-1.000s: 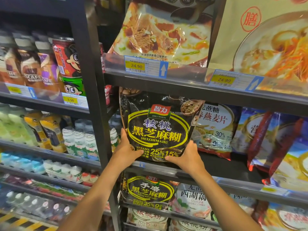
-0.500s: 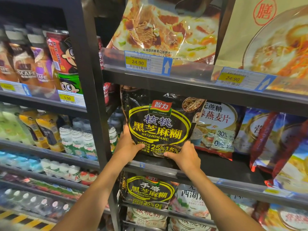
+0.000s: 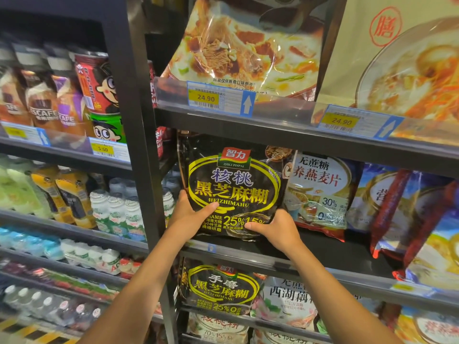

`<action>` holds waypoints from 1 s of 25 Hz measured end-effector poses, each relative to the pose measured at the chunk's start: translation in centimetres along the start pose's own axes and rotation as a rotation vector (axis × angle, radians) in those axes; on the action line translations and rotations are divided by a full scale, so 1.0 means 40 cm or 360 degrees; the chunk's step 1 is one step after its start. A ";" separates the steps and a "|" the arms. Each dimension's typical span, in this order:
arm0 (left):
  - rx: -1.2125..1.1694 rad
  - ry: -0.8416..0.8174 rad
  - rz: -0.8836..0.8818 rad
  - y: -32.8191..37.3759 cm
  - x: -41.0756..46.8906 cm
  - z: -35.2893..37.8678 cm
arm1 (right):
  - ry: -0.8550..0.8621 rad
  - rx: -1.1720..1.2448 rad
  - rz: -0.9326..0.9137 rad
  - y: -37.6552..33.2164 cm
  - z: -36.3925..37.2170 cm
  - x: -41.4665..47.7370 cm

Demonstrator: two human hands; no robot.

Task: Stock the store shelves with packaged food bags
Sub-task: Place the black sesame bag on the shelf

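Holding black sesame bag (image 3: 233, 187) upright at left end of middle shelf (image 3: 335, 252), bottom edge at the front lip. Gripped by left hand (image 3: 188, 219) at lower left corner, thumb across the front. Gripped by right hand (image 3: 278, 228) at lower right corner, thumb likewise on the front.

Printed in yellow: "HEIZHIMAHU". On red-green badge up top: "ZHILI PINPAI". Low down: "SESAME", "25%", "15%".

Near upright post (image 3: 139, 150) on the left. Overlapping oat bag (image 3: 320, 192), marked "30%", on the right. Top edge hidden behind rail of the shelf above, tagged there with price label (image 3: 206, 98) "24.90".

Bare black shelf floor in front of the oat bag, right of the right hand.

Below, second black bag (image 3: 221, 289), same badge, "25%". In left bay, "5.50" tag (image 3: 103, 149) under cartoon cans (image 3: 96, 83).
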State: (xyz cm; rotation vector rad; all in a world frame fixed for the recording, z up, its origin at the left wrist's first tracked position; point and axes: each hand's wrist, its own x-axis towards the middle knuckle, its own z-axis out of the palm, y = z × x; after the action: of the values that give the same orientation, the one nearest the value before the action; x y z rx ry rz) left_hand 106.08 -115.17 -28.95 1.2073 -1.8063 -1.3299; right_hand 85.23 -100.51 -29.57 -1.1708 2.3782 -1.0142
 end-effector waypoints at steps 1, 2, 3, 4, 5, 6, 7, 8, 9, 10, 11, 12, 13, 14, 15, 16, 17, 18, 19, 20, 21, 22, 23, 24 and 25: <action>0.0030 0.0011 0.0010 0.007 0.001 0.002 | -0.0019 -0.0010 0.0050 -0.001 -0.001 0.006; 0.0068 0.0011 -0.0004 0.007 0.004 0.004 | -0.0044 -0.0017 0.0069 0.004 0.001 0.011; 0.0106 0.0000 0.0003 0.004 0.007 0.006 | -0.0047 -0.0023 0.0059 0.008 0.005 0.012; 0.0124 -0.0025 0.0006 0.000 0.007 0.005 | -0.0035 -0.0035 0.0045 0.013 0.008 0.010; 0.0121 -0.0052 0.0031 -0.006 0.009 0.004 | -0.0030 -0.0022 0.0012 0.018 0.013 0.007; 0.0110 -0.0079 0.0044 -0.013 0.006 0.001 | -0.0028 0.0015 -0.0032 0.017 0.015 -0.001; 0.0097 -0.0089 0.0049 -0.016 0.002 -0.004 | -0.0033 0.0043 -0.0068 0.012 0.018 -0.008; 0.0069 -0.0095 0.0025 -0.017 0.001 -0.007 | -0.0039 0.0058 -0.0092 0.005 0.021 -0.012; 0.0044 -0.0091 0.0001 -0.020 0.006 -0.009 | -0.0030 0.0046 -0.0088 0.000 0.026 -0.012; 0.0018 -0.0083 -0.0029 -0.018 0.011 -0.009 | -0.0030 0.0036 -0.0066 0.003 0.032 -0.003; -0.0002 -0.0074 -0.0040 -0.016 0.016 -0.008 | -0.0034 0.0030 -0.0055 0.011 0.039 0.008; -0.0002 -0.0073 -0.0048 -0.015 0.021 -0.008 | -0.0036 0.0029 -0.0040 0.022 0.047 0.018; 0.0024 -0.0074 -0.0060 -0.014 0.027 -0.006 | -0.0029 0.0020 -0.0027 0.031 0.053 0.023; 0.0053 -0.0070 -0.0074 -0.016 0.031 -0.005 | -0.0029 0.0018 -0.0017 0.037 0.058 0.026; 0.0066 -0.0068 -0.0070 -0.020 0.034 -0.005 | -0.0035 0.0012 -0.0005 0.036 0.059 0.024; 0.0072 -0.0073 -0.0070 -0.027 0.037 -0.004 | -0.0041 0.0016 0.0008 0.039 0.060 0.023; 0.0065 -0.0076 -0.0067 -0.029 0.035 -0.004 | -0.0037 0.0006 0.0041 0.044 0.062 0.023; 0.0044 -0.0068 -0.0061 -0.032 0.034 -0.004 | -0.0041 -0.0003 0.0062 0.049 0.063 0.025; 0.0037 -0.0056 -0.0064 -0.033 0.031 -0.004 | -0.0054 -0.0015 0.0078 0.048 0.062 0.023; 0.0041 -0.0047 -0.0055 -0.033 0.031 -0.003 | -0.0046 -0.0009 0.0070 0.050 0.062 0.024; 0.0053 -0.0032 -0.0054 -0.032 0.026 -0.002 | -0.0036 0.0006 0.0048 0.047 0.059 0.020; 0.0051 -0.0016 -0.0037 -0.034 0.026 0.001 | -0.0020 0.0041 0.0002 0.048 0.058 0.018; 0.0045 0.0001 -0.0036 -0.034 0.024 0.003 | -0.0015 0.0066 -0.0032 0.044 0.056 0.012; 0.0021 0.0009 -0.0029 -0.036 0.020 0.005 | -0.0012 0.0092 -0.0066 0.049 0.058 0.013; -0.0006 0.0018 -0.0028 -0.033 0.012 0.005 | -0.0017 0.0099 -0.0076 0.046 0.055 0.008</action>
State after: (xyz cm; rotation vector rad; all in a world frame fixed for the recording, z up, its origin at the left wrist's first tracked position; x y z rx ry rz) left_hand 106.12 -115.65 -30.29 1.2292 -1.7881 -1.3330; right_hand 85.18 -101.02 -32.41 -1.2125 2.3035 -1.0865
